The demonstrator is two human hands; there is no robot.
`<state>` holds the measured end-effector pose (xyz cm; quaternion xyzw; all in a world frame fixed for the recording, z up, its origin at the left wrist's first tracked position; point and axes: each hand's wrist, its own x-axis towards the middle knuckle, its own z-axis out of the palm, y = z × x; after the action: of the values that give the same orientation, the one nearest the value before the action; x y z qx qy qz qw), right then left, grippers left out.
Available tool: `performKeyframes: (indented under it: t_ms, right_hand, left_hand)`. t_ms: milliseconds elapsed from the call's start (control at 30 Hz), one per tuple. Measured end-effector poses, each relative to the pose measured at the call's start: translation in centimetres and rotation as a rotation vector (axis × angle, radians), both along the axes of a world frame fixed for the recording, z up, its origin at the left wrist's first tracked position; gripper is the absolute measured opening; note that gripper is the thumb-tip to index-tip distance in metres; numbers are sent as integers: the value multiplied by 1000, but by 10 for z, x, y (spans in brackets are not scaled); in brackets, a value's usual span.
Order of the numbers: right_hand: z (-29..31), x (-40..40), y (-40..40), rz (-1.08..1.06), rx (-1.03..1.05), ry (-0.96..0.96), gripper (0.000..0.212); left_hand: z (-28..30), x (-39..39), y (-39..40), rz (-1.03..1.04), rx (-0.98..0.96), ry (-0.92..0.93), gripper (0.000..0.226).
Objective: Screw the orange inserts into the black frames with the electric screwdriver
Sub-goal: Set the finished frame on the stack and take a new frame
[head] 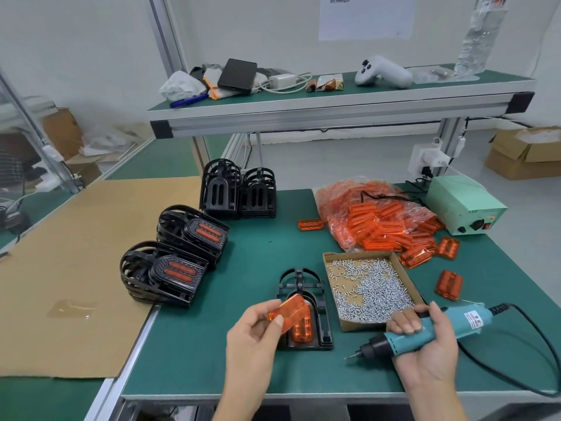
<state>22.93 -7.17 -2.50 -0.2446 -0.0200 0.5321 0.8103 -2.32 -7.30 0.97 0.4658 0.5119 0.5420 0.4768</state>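
Left hand [255,329] pinches an orange insert [288,311] over the black frame [305,311] at lower centre; a second insert [302,331] lies in that frame. Right hand [425,338] grips the screwdriver [425,332], lower right, tip pointing left. Screw tray [368,288] just behind it.

L hand [255,332] pinched an orange insert [288,311] just above the black frame [303,299] on the green table [212,360]. R hand [425,344] gripped the blue screwdriver [425,332], tip pointing left, nr the screw tray [368,287].
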Motion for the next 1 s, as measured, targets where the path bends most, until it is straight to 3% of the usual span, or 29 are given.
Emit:
performKeyframes:
  t_ms: [233,367,467,633,800,1000]
  right_hand:
    - [-2,2,-1,1,-4,-15,26]
    - [0,2,-3,9,4,-8,28]
    - [0,2,-3,22,5,-6,27]
    - [-2,3,-3,41,15,10,22]
    - [-5,4,-2,42,0,6,24]
    - [-4,4,-2,47,1,-7,20]
  left_hand:
    - [9,70,37,-186,17,188,28]
    - [4,114,68,-167,303,588,24]
    - [0,127,95,-313,523,943,16]
    - [5,132,115,-561,597,1363,21]
    - [1,136,106,-548,601,1386,28]
    - [2,140,101,-465,527,1381,18]
